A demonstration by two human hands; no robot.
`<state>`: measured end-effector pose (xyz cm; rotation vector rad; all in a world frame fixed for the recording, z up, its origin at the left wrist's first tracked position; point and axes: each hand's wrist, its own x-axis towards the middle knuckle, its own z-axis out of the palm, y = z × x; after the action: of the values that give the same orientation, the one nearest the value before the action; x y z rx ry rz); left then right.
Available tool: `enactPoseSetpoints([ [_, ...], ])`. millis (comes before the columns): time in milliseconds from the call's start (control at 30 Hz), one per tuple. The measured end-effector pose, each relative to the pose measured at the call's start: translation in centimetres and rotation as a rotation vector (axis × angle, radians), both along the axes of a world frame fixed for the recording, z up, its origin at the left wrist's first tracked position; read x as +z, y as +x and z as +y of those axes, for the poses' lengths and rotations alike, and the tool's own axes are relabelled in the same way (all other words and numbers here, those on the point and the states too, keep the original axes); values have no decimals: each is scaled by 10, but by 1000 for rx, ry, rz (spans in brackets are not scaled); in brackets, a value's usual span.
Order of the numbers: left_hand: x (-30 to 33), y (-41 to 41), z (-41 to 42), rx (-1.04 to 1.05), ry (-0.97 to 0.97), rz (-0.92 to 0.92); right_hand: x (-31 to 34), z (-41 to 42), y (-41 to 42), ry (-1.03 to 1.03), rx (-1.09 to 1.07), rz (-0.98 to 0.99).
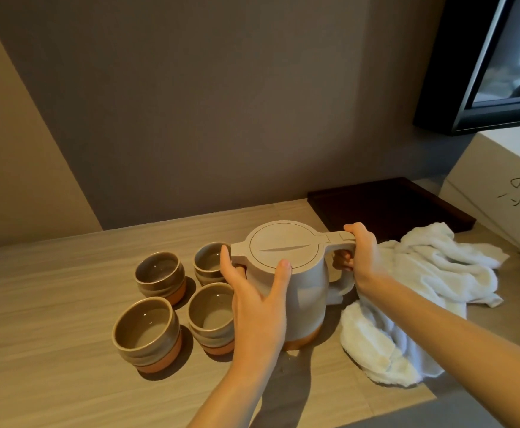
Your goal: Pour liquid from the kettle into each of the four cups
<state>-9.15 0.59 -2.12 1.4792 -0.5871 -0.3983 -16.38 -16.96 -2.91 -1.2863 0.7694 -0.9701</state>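
The kettle's handle is gripped by the right hand, the fingers curled through the loop and partly hidden behind it. The left hand is laid against the near side of the beige kettle, fingers spread and fairly straight, thumb up by the spout and a fingertip touching the lid's rim; no curl round the body can be made out. The kettle is seen upright on the wooden tabletop, its orange base partly covered by the left wrist. Four brown ceramic cups are grouped in a square just left of it (the two nearer the kettle are partly hidden by the left hand, and whether any liquid lies in them cannot be told). A crumpled white towel lies to the right, touching the kettle's foot. Behind it a dark tray is partly covered.
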Motion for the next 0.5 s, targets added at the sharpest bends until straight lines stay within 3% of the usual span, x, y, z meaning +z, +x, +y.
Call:
enactPoseSetpoints([
  [333, 3, 15, -6, 12, 26, -60, -5, -7, 17, -57, -78, -9],
  [500, 5, 17, -7, 38, 65, -80, -17, 1, 18, -174, -241, 151],
])
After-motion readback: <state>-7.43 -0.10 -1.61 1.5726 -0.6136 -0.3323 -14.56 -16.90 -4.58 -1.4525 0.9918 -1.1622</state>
